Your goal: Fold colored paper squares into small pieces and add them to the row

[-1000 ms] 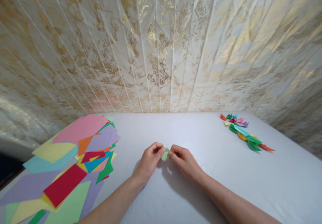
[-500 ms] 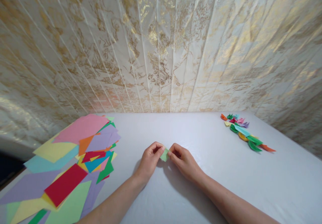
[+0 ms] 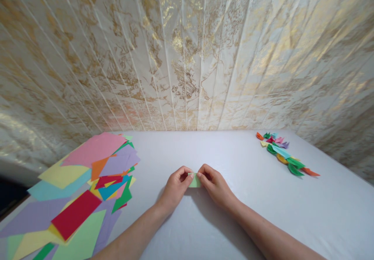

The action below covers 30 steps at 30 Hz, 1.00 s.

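Note:
A small light green piece of paper is held just above the white table, near the middle of the view. My left hand pinches its left side between thumb and fingers. On its right side, my right hand pinches the paper in the same way. The paper's upper corners are partly covered by my fingertips. Its lower edge looks straight and faces me.
Sheets and scraps of coloured paper lie overlapping on the left, among them a red rectangle and a pink sheet. Several small folded paper pieces sit at the far right. A gold-patterned curtain hangs behind the table.
The green paper has turned so its lower edge is level, and more of it shows between my hands. My right hand has shifted slightly right.

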Tool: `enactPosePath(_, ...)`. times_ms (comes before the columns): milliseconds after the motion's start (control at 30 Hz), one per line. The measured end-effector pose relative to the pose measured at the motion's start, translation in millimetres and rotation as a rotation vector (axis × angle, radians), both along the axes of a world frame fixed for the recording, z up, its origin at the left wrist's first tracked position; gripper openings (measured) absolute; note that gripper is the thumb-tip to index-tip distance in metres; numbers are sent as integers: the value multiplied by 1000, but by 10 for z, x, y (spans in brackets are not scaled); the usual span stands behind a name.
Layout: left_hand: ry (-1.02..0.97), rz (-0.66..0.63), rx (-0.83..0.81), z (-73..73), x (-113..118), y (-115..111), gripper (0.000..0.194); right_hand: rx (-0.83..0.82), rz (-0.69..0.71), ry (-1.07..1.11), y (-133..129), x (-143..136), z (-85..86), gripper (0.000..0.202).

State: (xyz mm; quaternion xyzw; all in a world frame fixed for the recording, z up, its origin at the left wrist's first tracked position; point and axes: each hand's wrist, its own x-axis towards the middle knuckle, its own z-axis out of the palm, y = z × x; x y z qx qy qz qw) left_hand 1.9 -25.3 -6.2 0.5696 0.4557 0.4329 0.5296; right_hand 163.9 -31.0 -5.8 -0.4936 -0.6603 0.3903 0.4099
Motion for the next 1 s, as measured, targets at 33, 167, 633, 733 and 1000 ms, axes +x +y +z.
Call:
enactPosePath(33, 17, 6, 13, -3, 2, -2, 19, 12, 8, -11, -8, -6, 8, 21)
enactPosePath(167, 41, 31, 49, -28, 17, -4, 14, 46, 0, -31, -28, -26, 13, 13)
enactPosePath(633, 306, 83, 451, 11, 16, -84, 13, 308, 2, -318, -93, -13, 93, 17)
enactPosePath(733, 319, 84, 460, 14, 16, -82, 13, 314, 12, -315, -101, -11, 97, 17)
enactPosePath(1000, 327, 78, 464, 15, 12, -86, 13, 314, 17, -248, -89, -4, 74, 17)
